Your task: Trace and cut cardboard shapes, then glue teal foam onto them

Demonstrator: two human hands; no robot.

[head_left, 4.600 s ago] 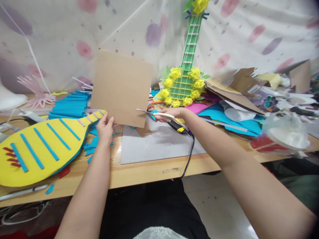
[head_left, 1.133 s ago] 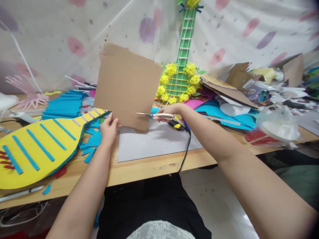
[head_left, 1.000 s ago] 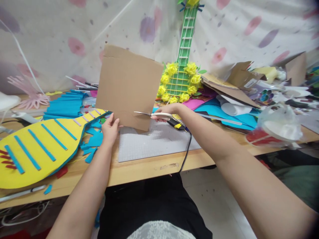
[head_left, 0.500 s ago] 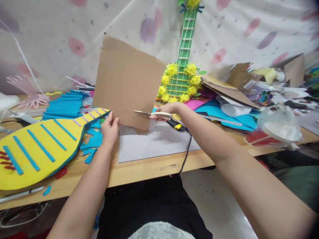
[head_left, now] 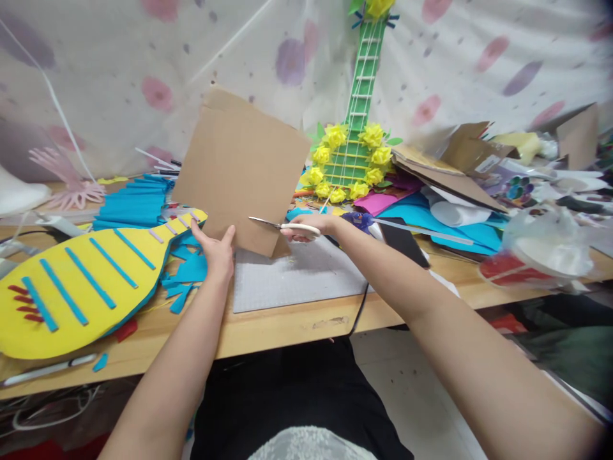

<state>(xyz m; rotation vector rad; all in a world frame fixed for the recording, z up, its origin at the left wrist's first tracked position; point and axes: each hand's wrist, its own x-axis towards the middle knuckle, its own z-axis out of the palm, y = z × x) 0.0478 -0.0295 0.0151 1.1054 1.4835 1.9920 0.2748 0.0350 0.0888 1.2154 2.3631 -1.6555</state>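
A brown cardboard sheet (head_left: 244, 153) stands tilted up over the grey cutting mat (head_left: 306, 281). My left hand (head_left: 218, 252) holds its lower left edge, thumb on the near face and some fingers hidden. White-handled scissors (head_left: 301, 228) are in my right hand (head_left: 313, 225), at the sheet's lower right. One blade lies across the near face and points left; the other blade is hidden. A flap at the sheet's bottom right corner bends away along a cut. Left of my left hand lies a yellow guitar-shaped cutout (head_left: 90, 287) with blue strips.
A green paper guitar (head_left: 354, 121) with yellow flowers leans at the back. Blue scraps (head_left: 191, 268) lie beside my left forearm. On the right are stacked cardboard (head_left: 450, 172), blue sheets (head_left: 431, 220) and a red-and-white tub (head_left: 531, 262) in plastic.
The cardboard has tipped, its lower right corner now bent. Both hands have shifted slightly in view, and my left thumb and index finger have spread wider. The scissors have moved slightly left.
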